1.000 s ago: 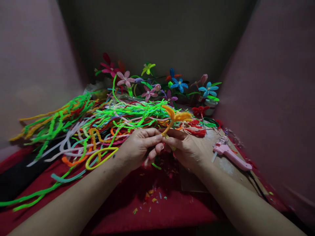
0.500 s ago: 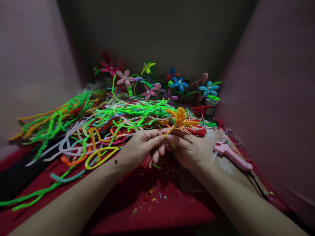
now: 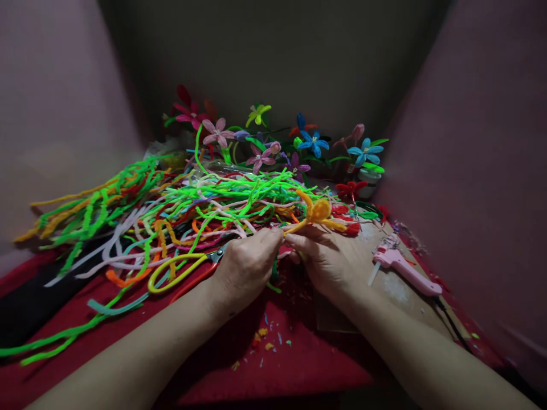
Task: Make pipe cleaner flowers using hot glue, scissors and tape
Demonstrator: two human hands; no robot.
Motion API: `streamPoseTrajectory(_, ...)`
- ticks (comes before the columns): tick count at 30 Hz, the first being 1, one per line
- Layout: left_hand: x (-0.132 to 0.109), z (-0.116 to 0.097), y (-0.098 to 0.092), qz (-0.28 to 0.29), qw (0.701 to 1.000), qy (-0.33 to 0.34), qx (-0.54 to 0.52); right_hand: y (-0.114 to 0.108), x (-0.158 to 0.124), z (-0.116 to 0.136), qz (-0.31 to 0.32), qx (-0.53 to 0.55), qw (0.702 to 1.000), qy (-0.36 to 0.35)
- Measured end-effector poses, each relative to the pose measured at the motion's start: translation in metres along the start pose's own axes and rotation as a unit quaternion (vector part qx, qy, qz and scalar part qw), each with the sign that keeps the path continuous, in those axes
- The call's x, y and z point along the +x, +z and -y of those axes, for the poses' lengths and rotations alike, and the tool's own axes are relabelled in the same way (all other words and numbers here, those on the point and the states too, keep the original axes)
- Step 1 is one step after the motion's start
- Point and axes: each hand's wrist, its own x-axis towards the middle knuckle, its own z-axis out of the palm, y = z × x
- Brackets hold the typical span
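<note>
An orange pipe-cleaner flower with bent petals leans to the right between my hands. My left hand is closed, its thumb and fingers pinching the lower end of the flower's stem. On the other side, my right hand grips the stem nearer the petals with thumb and forefinger. Its remaining fingers curl underneath and are partly hidden. Pliers with one yellow and one red handle lie beside my left wrist, which covers part of them.
A heap of loose pipe cleaners, mostly green, spreads behind and left of my hands. Finished flowers stand at the back. To the right, a pink glue gun rests on a cardboard sheet. Scraps dot the red cloth.
My left hand has rolled over, its back now upward and fingers curled in. The flower has tipped lower toward the right. More of the pliers shows, including the red handle.
</note>
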Motion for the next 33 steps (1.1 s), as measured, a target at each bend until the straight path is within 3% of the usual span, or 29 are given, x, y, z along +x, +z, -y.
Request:
streamPoseTrajectory(6, 0.004, -0.002, -0.002, -0.038, 0.991, -0.049, -0.118, 0.002, 0.0, 0.006, 0.016, -0.087, 0.996, -0.002)
streamPoseTrajectory(11, 0.009, -0.007, -0.005, 0.007, 0.957, -0.176, -0.231, 0.0, 0.001, 0.006, 0.02, -0.115, 0.993, 0.005)
streamPoseTrajectory(16, 0.017, -0.012, -0.011, 0.075, 0.839, -0.333, -0.423, 0.0, 0.002, 0.011, 0.03, -0.119, 0.992, 0.008)
streamPoseTrajectory(19, 0.02, -0.012, -0.015, 0.119, 0.762, -0.386, -0.506, 0.0, 0.002, 0.018, 0.033, -0.138, 0.99, 0.004)
streamPoseTrajectory(27, 0.018, -0.002, -0.013, 0.181, 0.588, -0.377, -0.692, -0.005, 0.007, 0.005, 0.059, -0.018, 0.997, 0.04)
streamPoseTrajectory(30, 0.018, -0.001, -0.014, 0.186, 0.548, -0.373, -0.725, -0.004, 0.006, 0.003, 0.061, 0.024, 0.997, 0.049)
streamPoseTrajectory(33, 0.018, 0.0, -0.014, 0.192, 0.533, -0.376, -0.733, -0.001, 0.004, 0.005, 0.067, 0.045, 0.995, 0.052)
